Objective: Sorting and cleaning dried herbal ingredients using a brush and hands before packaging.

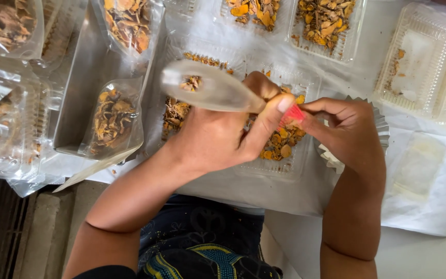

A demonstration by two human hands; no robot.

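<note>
White-covered table (424, 217), crowded with clear plastic trays (326, 23) of dried orange-brown slices. Left hand (223, 137) gripped a clear bag (207, 89) of slices, thumb pressed at its neck; right hand (344, 129) fingers pinched the red band (291, 114) there.

we see a clear plastic bag (210, 90) lying sideways near the frame's centre, blurred, with a few dried orange-brown pieces inside; a small red strip (291, 115) sits at its gathered right end.
</note>
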